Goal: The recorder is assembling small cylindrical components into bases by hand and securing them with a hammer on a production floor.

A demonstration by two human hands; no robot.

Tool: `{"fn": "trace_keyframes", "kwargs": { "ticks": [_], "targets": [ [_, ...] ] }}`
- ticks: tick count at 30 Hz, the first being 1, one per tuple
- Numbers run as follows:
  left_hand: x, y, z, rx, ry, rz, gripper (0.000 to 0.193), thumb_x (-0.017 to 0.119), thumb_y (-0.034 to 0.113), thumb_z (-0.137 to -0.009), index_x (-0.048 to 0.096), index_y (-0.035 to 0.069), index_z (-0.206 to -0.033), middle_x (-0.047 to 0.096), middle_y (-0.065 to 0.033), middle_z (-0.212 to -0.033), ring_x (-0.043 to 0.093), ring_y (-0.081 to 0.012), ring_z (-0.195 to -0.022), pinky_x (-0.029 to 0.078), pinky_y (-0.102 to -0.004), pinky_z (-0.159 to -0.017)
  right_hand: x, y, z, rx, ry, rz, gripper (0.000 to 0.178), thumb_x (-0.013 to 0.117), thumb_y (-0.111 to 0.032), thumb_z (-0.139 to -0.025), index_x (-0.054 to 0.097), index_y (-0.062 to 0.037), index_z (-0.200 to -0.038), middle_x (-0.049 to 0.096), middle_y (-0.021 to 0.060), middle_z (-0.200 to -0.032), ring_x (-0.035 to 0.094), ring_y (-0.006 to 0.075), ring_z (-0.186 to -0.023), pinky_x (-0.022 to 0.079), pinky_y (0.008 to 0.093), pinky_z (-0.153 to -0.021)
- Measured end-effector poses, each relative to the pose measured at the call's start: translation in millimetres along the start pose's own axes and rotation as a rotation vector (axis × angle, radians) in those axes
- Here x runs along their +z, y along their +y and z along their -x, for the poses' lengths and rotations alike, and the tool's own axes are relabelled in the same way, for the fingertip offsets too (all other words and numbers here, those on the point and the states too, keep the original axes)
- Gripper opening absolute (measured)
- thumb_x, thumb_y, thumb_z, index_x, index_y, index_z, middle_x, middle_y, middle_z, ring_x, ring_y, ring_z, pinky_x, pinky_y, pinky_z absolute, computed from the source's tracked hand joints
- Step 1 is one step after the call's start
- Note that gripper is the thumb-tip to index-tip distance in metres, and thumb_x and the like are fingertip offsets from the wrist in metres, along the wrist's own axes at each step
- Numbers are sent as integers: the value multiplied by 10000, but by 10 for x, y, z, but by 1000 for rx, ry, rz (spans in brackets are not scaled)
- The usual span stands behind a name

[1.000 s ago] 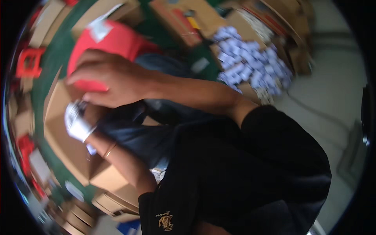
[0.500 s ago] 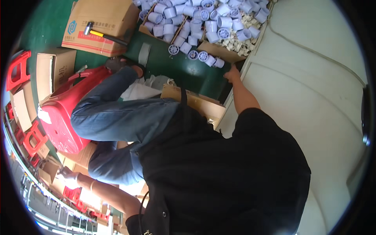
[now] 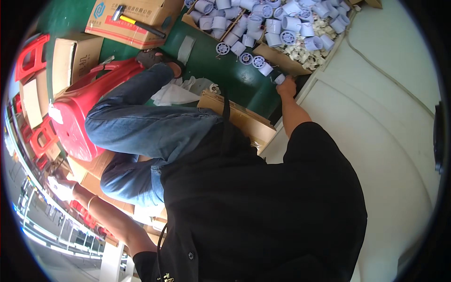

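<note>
At the upper right, my right hand (image 3: 287, 87) is closed on a pale lavender plastic cup-shaped housing (image 3: 280, 79), low over the floor beside a carton of the same parts. Next to it several loose housings (image 3: 258, 62) lie in a row on the green floor, some with their spoked ends showing. My left hand (image 3: 61, 188), in a white glove, reaches out at the far left near red stools and cardboard. Its fingers are small and blurred, so whether it holds anything is unclear. A heap of housings (image 3: 291, 23) fills cartons at the top, with cream-coloured small pieces (image 3: 312, 56) beside them.
A red plastic stool (image 3: 70, 127) stands left of my bent legs. A hammer (image 3: 138, 26) with a yellow and black handle lies on a large carton (image 3: 96, 30). A pale panel (image 3: 376, 117) borders the right side. Flattened cardboard (image 3: 249, 124) lies by my waist.
My right hand now has a housing in it; before, it was lower beside the carton with none visible. My left hand has moved further left and up. The whole view has shifted slightly.
</note>
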State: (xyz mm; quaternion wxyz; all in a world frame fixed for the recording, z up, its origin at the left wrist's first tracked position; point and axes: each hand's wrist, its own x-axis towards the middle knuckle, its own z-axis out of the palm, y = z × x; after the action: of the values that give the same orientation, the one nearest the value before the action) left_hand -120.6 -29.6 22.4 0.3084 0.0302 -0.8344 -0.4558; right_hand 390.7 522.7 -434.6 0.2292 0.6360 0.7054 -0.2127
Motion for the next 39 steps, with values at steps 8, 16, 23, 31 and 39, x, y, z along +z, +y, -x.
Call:
{"fn": "trace_keyframes", "kwargs": {
  "ticks": [8,16,23,31,39],
  "targets": [
    [32,-297,-4,645,-175,-958,210,687,197,-814,670,21,-927,696,-104,-783,653,-215,-624,548,-344,-527,-1257,-724,1152,-553,163,-609,593,783,-72,-666,548,-60,-1210,676,131,-1048,655,290,-904,516,372,-820],
    [40,-650,128,324,6,-1045,200,603,268,-875,651,74,-886,633,-51,-741,630,-193,-673,525,-307,-618,-2232,-2845,2134,-1310,7,-842,618,733,33,-658,552,-69,-1239,630,75,-1189,621,216,-1021,492,318,-875],
    [-305,-986,354,195,204,-436,285,584,245,-953,687,-2,-1051,729,-112,-867,672,-178,-670,555,-263,-614,-2010,-4371,3108,-1680,-451,-992,618,712,78,-675,528,-47,-1252,616,87,-1221,617,201,-1062,485,298,-921],
    [-293,-682,460,-339,391,577,222,613,102,-939,632,-52,-1097,702,-145,-876,666,-202,-713,582,-271,-643,-1637,-5049,4098,-1781,-802,-818,634,705,109,-679,504,-34,-1263,596,113,-1249,609,199,-1092,496,297,-934],
    [-420,-616,509,-302,489,637,213,610,108,-944,648,-66,-1061,703,-149,-815,661,-192,-659,581,-265,-653,-1344,-5306,4662,-1862,-883,-717,643,703,122,-672,501,-34,-1263,595,121,-1244,612,199,-1097,517,286,-904]
  ]
}}
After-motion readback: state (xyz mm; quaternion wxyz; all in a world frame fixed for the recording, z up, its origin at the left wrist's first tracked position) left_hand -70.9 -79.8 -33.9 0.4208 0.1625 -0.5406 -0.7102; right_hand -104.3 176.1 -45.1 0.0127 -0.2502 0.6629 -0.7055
